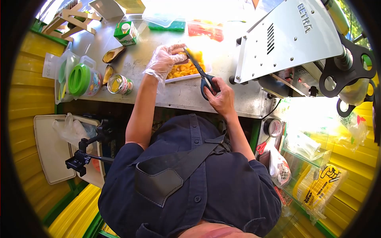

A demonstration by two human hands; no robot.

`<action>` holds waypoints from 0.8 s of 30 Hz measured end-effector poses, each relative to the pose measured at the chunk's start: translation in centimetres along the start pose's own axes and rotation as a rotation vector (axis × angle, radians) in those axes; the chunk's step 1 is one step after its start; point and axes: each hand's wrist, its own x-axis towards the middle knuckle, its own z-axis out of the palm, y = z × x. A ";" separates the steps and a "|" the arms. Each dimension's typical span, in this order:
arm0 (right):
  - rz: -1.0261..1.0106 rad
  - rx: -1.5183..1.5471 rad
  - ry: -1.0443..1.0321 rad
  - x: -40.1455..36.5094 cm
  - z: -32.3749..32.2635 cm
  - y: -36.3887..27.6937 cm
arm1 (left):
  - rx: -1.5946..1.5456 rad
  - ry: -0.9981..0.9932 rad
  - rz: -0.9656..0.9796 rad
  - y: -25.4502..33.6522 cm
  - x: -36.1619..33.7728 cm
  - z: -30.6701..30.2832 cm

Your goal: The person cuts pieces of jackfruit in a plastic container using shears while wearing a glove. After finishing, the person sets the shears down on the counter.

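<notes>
My right hand [222, 97] is bare and closed on dark-handled scissors [204, 80], fingers through the loops. Their blades point up and left over a white tray [183, 79] of small yellow-orange chunks [180, 71], which look like fruit. My left hand [166, 59], in a clear plastic glove, hovers at the tray's left side with its fingers curled together beside the blade tips. What those fingers pinch is hidden by glare and the fingers. An opened can [118, 84] with yellow inside stands left of my left forearm.
A green-lidded container [81, 79], dark-skinned empty shells [114, 54] and a green-white carton [126, 33] stand at left. Behind the tray are a green-filled box [166, 25] and a red-filled box [205, 29]. A large GETRA machine [293, 35] bounds the right side.
</notes>
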 end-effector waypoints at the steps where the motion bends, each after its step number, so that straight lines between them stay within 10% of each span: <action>1: -0.002 0.010 0.014 -0.1 0.1 0.1 | 0.012 0.001 0.004 0.1 0.0 0.0; 12: 0.061 0.146 0.011 -0.7 0.1 0.6 | 0.142 -0.037 0.035 -0.3 0.0 -0.7; 24: 0.181 0.204 -0.016 0.1 -2.3 -0.8 | 1.046 0.164 0.144 0.1 -0.4 0.3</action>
